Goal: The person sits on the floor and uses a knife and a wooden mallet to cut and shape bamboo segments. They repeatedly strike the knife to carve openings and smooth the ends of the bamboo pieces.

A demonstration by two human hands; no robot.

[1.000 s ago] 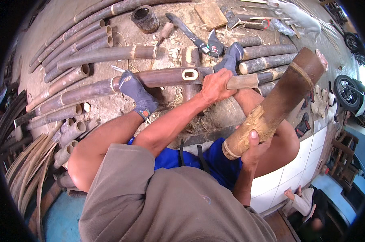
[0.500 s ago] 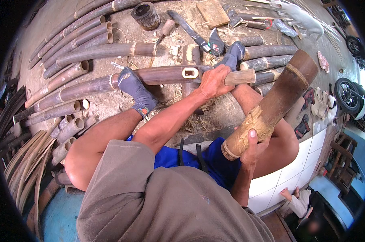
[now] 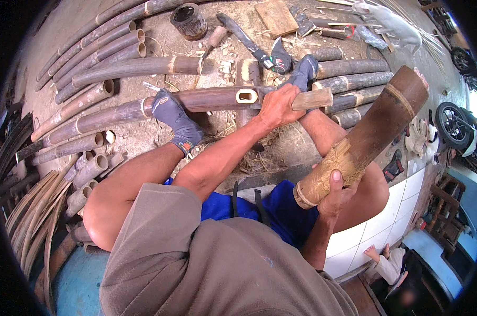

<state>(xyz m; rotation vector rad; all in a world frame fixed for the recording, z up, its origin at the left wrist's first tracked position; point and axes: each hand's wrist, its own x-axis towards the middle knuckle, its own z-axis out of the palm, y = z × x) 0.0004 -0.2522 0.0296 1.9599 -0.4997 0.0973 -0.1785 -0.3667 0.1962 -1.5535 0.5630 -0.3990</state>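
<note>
My left hand (image 3: 279, 108) is closed round the right end of a dark bamboo pole (image 3: 212, 99), where a pale wooden piece (image 3: 312, 99) sticks out past my fist. My fingers hide how that piece meets the pole. Just left of the hand, a pale-edged slot (image 3: 246, 96) is cut through the pole's upper side. My left sock-covered foot (image 3: 170, 113) presses on the pole. In my right hand (image 3: 337, 196) is a thick bamboo section (image 3: 372, 126), gripped at its worn, frayed lower part. It slants up to the right above my right thigh, apart from the pole.
Beyond my feet lie a machete (image 3: 243, 37), a wooden-handled tool (image 3: 214, 39), a dark pot (image 3: 189, 22) and a wooden block (image 3: 276, 18). Bamboo poles (image 3: 106, 52) lie at the left, shorter ones (image 3: 354, 67) at the right. A person (image 3: 388, 263) is at lower right.
The thick bamboo section has shifted right with my right hand, its far end swinging outward. My left hand keeps its grip, and the slotted pole stays nearly where it was.
</note>
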